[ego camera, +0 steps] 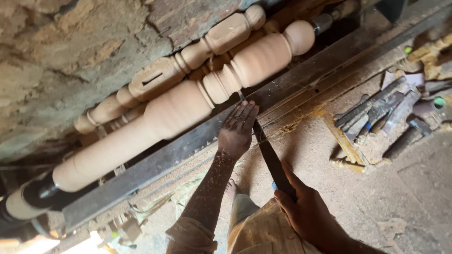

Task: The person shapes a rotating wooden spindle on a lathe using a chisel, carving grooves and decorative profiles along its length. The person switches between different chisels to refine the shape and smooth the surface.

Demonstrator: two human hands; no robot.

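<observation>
A long pale wooden spindle (179, 110) is mounted on a lathe, running from lower left to upper right, with turned beads and a rounded knob near its far end. My left hand (238, 129) rests flat on the dark metal tool rest (188, 143), fingers pressing a long dark chisel (266, 150) down near its tip. The chisel tip touches the spindle at a groove beside the beads. My right hand (303, 209) grips the chisel's handle end close to my body.
A second turned wooden leg (188, 61) lies behind the spindle against a rough stone wall (61, 56). Several chisels and tools (381, 115) lie on the sawdust-covered floor at right. My bare foot (230, 188) shows below the rest.
</observation>
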